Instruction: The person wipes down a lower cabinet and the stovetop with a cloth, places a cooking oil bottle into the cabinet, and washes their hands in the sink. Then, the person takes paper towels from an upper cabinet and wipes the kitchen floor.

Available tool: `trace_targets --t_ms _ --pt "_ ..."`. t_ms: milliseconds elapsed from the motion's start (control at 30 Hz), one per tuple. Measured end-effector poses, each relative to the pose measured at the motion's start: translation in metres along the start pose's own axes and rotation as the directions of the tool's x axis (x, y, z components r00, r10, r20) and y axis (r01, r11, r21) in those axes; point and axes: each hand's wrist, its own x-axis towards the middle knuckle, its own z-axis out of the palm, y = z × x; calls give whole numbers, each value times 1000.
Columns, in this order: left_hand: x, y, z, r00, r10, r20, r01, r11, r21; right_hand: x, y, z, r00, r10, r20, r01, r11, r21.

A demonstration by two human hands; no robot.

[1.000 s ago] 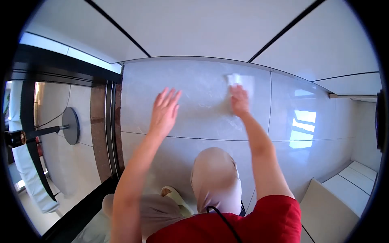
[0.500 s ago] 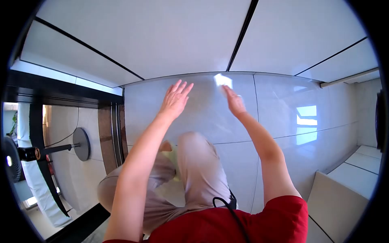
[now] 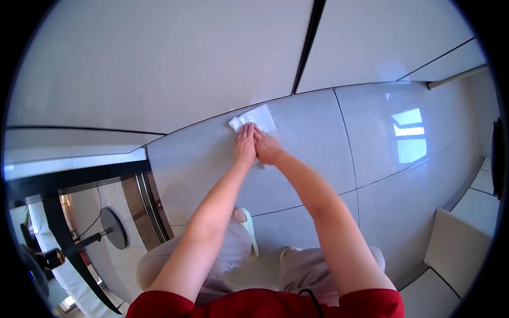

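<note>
A thin white wipe [image 3: 260, 114], cloth or paper, lies crumpled on the glossy floor tile, close to the bottom of the pale panels. My right hand [image 3: 268, 148] presses it against the floor, fingers angled left and partly covered by the other hand. My left hand [image 3: 245, 146] rests flat beside and slightly over it, its fingers stretched forward on the wipe. The two hands touch. Part of the wipe is hidden beneath them; a small corner shows under the right wrist.
Large pale panels [image 3: 175, 58] rise along the far side. To the left stands a dark frame [image 3: 74, 177] with a metal track, and beyond it a round black stand base [image 3: 114, 228]. A pale step-like block [image 3: 458, 249] is at the right. My slippered foot [image 3: 247, 228] is below.
Both hands have come down and together onto the floor. The right hand brought the wipe leftward, and it now lies spread under the hands. My knees have moved apart and back.
</note>
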Motion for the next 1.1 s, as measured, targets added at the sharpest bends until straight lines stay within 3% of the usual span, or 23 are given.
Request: trace_targets --t_ms 67,133,233,300,367,400,433,467,500,533,600,633,700,733,767,800,833,867,900,933,967,1033,1100 --pt "-1 -8 10 999 38 -32 -39 999 -21 2 8 19 924 -297 -243 199 913 -357" --pt "9 -10 18 983 56 -175 -66 997 -50 19 31 11 950 -251 -187 172 918 -358" --pt "44 18 36 982 40 -184 -53 996 -68 34 69 -18 959 -137 -246 39 929 -368" --pt "49 38 55 979 18 -204 -19 1000 0 20 93 -30 932 -263 -250 143 899 -413" --pt "60 71 56 990 84 -110 -83 996 19 1 118 -36 904 -156 -398 18 944 -329" --pt "71 86 60 991 132 -26 -134 982 -131 -11 134 -50 862 -62 -503 -5 991 -130" --pt "81 101 63 974 212 80 -191 958 -216 -19 154 -47 760 114 -640 -185 982 -45" --pt "90 113 69 905 410 111 -402 911 -85 -33 163 -64 692 49 -720 -253 951 -179" --pt "92 128 74 905 416 87 -403 905 -137 -46 165 -75 650 209 -731 -357 933 -51" --pt "96 141 75 905 422 59 -405 895 -184 -50 159 -77 645 204 -737 -358 932 -55" --pt "83 146 75 931 366 2 -357 910 -208 -53 144 -76 531 646 -548 -417 762 495" --pt "66 142 67 949 251 -193 -304 893 -333 -48 131 -64 526 726 -442 -277 638 718" --pt "50 100 58 982 -181 -61 92 730 -677 -17 95 -25 553 789 -266 -54 353 934" --pt "51 88 38 889 -452 72 76 -9 -997 5 63 -27 555 831 -43 -152 151 977" --pt "57 58 34 848 -481 222 35 -366 -930 30 39 -23 573 815 91 -65 -65 996" --pt "63 47 29 800 -596 70 174 119 -978 54 32 -19 615 780 115 -8 -139 990" --pt "83 40 25 780 -609 145 274 125 -953 85 30 -18 480 840 254 110 -345 932" --pt "96 57 8 707 -619 343 340 -128 -932 95 39 -28 449 803 391 252 -534 807" --pt "102 52 16 666 -539 517 446 -268 -854 89 47 -39 429 796 427 358 -584 729" --pt "100 65 18 735 -421 532 442 -297 -846 83 55 -49 409 787 462 462 -615 639" --pt "127 70 41 716 -274 642 521 -403 -753 67 73 -68 379 844 380 541 -536 649" --pt "147 101 72 705 -213 677 541 -456 -707 37 117 -88 383 896 224 588 -424 689" --pt "135 158 48 886 158 437 459 -441 -771 6 159 -98 443 891 -103 736 -295 610"
